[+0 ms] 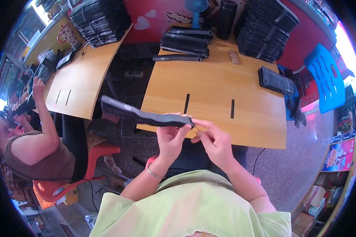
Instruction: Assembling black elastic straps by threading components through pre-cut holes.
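A long, flat black strip [142, 116], which looks like a folded fabric sleeve with a pale mark near its far end, stretches out to the left above the table's near edge. My left hand [170, 142] grips its near end between thumb and fingers. Close by, my right hand [216, 144] is closed in a pinch at that same end, its index fingertip touching the strip. Between the right thumb and fingers shows something thin, too small to name. The strip's outer end is slightly blurred.
Several similar black strips [184, 41] lie at the wooden table's [209, 79] back, beside a tied black stack [267, 29], a dark bottle [227, 19] and a blue fan [195, 10]. A smaller black bundle [277, 81] lies right. Another person [39, 146] sits left at a second table [79, 83].
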The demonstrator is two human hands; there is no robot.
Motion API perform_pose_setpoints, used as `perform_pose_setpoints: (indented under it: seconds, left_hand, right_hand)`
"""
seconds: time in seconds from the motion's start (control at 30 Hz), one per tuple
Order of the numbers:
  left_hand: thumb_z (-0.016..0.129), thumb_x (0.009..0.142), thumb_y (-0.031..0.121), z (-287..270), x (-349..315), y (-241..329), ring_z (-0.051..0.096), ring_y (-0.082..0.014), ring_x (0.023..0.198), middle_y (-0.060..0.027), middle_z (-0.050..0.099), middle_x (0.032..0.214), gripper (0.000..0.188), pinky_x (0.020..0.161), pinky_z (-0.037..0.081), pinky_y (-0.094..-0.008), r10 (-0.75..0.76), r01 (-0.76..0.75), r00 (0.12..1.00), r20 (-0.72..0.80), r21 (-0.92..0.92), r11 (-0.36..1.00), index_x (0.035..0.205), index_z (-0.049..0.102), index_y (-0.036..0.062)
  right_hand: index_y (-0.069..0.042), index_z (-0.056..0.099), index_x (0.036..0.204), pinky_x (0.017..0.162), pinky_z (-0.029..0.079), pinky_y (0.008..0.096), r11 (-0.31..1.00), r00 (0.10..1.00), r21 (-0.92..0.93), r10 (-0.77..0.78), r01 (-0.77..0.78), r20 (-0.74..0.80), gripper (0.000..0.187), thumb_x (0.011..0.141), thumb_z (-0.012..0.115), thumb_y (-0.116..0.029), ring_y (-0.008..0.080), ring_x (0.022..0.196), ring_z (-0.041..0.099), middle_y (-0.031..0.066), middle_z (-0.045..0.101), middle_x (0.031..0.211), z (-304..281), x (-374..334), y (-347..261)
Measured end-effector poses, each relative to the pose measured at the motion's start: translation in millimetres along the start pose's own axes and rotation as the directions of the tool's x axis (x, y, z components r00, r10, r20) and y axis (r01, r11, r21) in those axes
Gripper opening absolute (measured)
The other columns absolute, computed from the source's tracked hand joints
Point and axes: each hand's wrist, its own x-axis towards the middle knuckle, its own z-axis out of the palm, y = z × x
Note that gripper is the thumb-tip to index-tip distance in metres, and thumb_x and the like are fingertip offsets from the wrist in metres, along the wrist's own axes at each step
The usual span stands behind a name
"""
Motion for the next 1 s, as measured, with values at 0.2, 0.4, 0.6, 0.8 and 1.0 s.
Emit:
perform_pose_setpoints:
  seconds: [0.2,0.4,0.6,0.8,1.0]
  left_hand:
    - [0.062,0.084,-0.008,4.0,0.4,1.3,0.060,-0.0202,0.103,-0.0109,0.060,0.109,0.036,0.088,0.051,-0.0322,0.147,-0.153,0.984,0.096,0.058,0.987,0.114,0.047,0.0025]
    - [0.063,0.082,-0.010,10.6,1.0,-2.7,0.061,-0.0195,0.101,-0.0104,0.059,0.109,0.040,0.088,0.051,-0.0315,-0.126,0.111,0.989,-0.074,-0.179,0.978,0.116,0.046,0.0028]
    - [0.064,0.081,-0.011,7.0,3.1,-3.0,0.061,-0.0160,0.098,-0.0097,0.059,0.108,0.040,0.086,0.052,-0.0288,0.003,-0.003,1.000,-0.002,-0.016,1.000,0.115,0.047,0.0021]
    - [0.065,0.081,-0.009,-2.2,10.7,1.4,0.061,-0.0153,0.097,-0.0083,0.059,0.105,0.037,0.085,0.052,-0.0275,-0.100,0.098,0.992,0.079,0.024,0.995,0.112,0.049,0.0008]
    - [0.067,0.080,-0.008,-9.4,19.4,8.9,0.062,-0.0141,0.095,-0.0077,0.059,0.103,0.036,0.084,0.053,-0.0271,-0.161,0.139,0.974,0.161,0.139,0.980,0.110,0.049,-0.0008]
  right_hand:
    - [-0.008,0.054,0.122,0.044,0.033,0.0163,0.831,0.940,0.442,0.317,-0.338,0.124,0.028,0.095,0.051,-0.009,0.0003,0.047,0.042,0.0053,0.067,0.072,7.2,-5.1,-3.3]
    - [-0.008,0.057,0.122,0.050,0.040,0.0183,0.937,0.982,0.306,0.188,-0.169,-0.032,0.030,0.092,0.053,-0.003,0.0037,0.058,0.055,0.0065,0.069,0.079,21.1,-4.6,12.4]
    - [-0.009,0.061,0.119,0.054,0.047,0.0224,0.980,0.988,0.199,0.059,-0.030,-0.140,0.030,0.090,0.057,-0.001,0.0089,0.062,0.063,0.0079,0.069,0.082,24.8,-1.4,15.9]
    - [-0.007,0.064,0.112,0.054,0.047,0.0232,0.980,0.988,0.195,0.074,-0.046,-0.135,0.024,0.090,0.056,-0.001,0.0101,0.059,0.061,0.0081,0.068,0.078,18.9,0.1,19.0]
    - [-0.005,0.066,0.107,0.054,0.047,0.0234,0.982,0.992,0.179,0.078,-0.059,-0.101,0.021,0.091,0.054,0.000,0.0104,0.059,0.060,0.0065,0.065,0.073,13.6,5.8,16.9]
